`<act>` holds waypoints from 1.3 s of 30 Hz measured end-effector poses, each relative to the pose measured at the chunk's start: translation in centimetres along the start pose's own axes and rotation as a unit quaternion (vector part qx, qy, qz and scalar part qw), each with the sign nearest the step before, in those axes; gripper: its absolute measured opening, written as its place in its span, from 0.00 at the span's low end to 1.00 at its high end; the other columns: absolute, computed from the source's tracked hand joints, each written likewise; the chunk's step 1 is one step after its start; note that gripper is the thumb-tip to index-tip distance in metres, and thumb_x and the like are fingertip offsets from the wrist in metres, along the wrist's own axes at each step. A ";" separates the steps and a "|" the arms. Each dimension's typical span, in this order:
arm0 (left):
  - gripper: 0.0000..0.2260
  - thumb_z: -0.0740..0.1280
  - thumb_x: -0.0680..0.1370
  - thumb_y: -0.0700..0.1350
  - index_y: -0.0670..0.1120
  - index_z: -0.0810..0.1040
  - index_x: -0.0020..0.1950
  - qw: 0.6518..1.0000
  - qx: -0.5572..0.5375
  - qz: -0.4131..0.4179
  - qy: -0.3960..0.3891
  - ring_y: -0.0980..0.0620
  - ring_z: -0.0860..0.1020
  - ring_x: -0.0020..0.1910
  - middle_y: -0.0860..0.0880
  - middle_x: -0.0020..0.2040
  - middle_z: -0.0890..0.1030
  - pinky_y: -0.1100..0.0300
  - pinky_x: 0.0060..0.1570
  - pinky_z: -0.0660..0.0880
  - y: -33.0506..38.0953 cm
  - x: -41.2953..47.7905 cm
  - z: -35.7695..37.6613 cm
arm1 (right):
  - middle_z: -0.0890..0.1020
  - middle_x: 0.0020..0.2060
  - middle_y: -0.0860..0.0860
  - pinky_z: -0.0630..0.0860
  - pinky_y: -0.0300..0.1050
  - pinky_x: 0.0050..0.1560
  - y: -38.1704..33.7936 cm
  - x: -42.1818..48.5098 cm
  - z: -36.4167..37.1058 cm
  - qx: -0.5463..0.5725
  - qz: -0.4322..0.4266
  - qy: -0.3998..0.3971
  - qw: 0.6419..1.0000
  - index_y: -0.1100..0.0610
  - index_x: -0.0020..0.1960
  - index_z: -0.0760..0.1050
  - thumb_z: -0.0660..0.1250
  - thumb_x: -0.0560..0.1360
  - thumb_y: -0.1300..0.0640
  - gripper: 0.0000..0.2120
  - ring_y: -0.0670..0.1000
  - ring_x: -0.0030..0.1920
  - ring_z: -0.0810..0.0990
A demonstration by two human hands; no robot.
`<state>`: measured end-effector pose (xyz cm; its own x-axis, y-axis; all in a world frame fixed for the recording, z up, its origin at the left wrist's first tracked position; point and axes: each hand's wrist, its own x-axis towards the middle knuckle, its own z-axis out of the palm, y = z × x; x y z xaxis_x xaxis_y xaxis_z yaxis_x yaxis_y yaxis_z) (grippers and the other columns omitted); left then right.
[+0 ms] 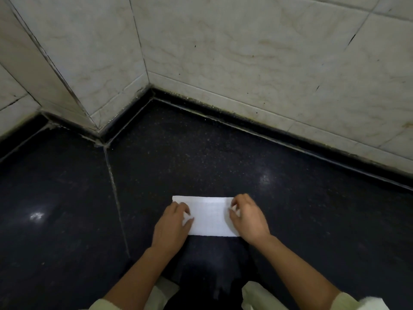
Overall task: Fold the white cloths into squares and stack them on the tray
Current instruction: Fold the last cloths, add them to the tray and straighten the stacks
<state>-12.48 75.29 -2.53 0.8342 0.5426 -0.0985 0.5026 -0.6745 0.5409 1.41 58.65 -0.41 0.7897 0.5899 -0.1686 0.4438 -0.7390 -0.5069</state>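
A white cloth [211, 217], folded to a wide rectangle, lies flat between the hands. The left hand [173, 222] presses its left end with curled fingers; the right hand [247, 217] pinches its right end. The glossy dark bench [201, 153] looks slippery, so the cloth could slide and fold crooked. Pale tiled walls [245, 52] meet beyond; no tray in view.

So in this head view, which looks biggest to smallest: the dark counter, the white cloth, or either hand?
1. Dark counter
2. White cloth
3. Left hand and right hand: alike, no ranking between them.
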 end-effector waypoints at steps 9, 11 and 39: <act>0.13 0.70 0.72 0.59 0.52 0.74 0.47 0.992 -0.037 -0.092 -0.074 0.57 0.75 0.43 0.55 0.46 0.73 0.60 0.41 0.74 0.2 -1.5 1.9 | 0.80 0.37 0.47 0.73 0.36 0.39 0.5 -2.4 2.9 0.099 0.075 -0.147 0.981 0.54 0.40 0.75 0.66 0.76 0.55 0.07 0.45 0.39 0.78; 0.13 0.72 0.71 0.58 0.50 0.75 0.45 0.988 -0.061 -0.124 -0.067 0.57 0.75 0.42 0.54 0.45 0.75 0.58 0.42 0.76 -0.7 -1.4 1.5 | 0.80 0.35 0.48 0.72 0.36 0.36 1.4 -2.5 2.3 0.117 0.113 -0.116 0.980 0.56 0.39 0.75 0.66 0.77 0.54 0.09 0.45 0.36 0.77; 0.15 0.76 0.70 0.51 0.48 0.78 0.52 0.973 -0.127 -0.191 -0.025 0.54 0.75 0.46 0.51 0.54 0.71 0.62 0.44 0.71 -3.2 -1.7 -0.2 | 0.80 0.42 0.57 0.78 0.47 0.36 1.0 -0.9 1.0 0.367 0.357 -0.023 0.858 0.64 0.42 0.77 0.70 0.72 0.62 0.05 0.54 0.40 0.79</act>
<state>-15.52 76.62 -3.86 0.6098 0.7010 -0.3698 0.7117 -0.2790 0.6447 0.73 57.66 -1.63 0.7236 0.0964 -0.6835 -0.5476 -0.5228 -0.6534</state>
